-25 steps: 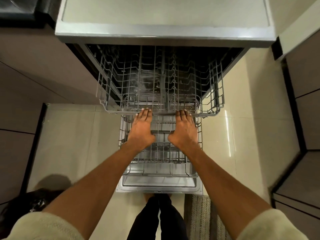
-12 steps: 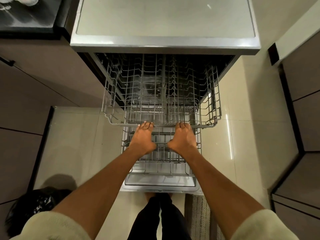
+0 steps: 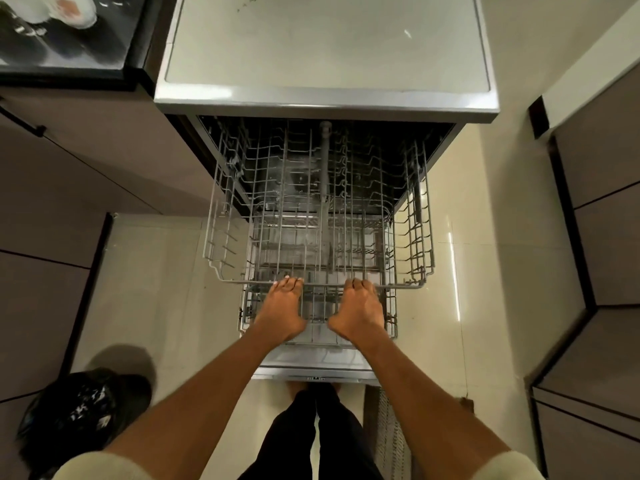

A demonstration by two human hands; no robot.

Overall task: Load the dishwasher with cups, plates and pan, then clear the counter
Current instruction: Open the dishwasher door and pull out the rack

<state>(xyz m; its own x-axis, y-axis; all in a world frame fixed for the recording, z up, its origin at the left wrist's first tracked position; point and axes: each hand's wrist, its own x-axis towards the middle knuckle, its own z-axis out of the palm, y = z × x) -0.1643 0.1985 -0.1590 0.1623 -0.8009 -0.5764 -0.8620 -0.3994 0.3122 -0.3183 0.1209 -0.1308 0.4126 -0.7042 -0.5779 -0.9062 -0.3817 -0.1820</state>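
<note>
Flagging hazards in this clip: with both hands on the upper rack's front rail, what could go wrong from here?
Left hand and right hand curl their fingers over the empty upper rack rail: they could get pinched as it slides. The open door and lower rack sit at the shins, a likely trip hazard.

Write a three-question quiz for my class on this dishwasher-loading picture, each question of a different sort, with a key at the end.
1. True or false: the upper rack already holds cups and plates.
2. Multiple choice: where do the left hand and right hand take hold?
A. the edge of the dishwasher door
B. the front rail of the upper rack
C. the lower rack
3. Fill in the blank: the dark bag on the floor lies to the person's ____.

Key
1. False: the wire rack shows no dishes in it.
2. B: the fingers of both hands curl over the front rail.
3. Left.
</note>
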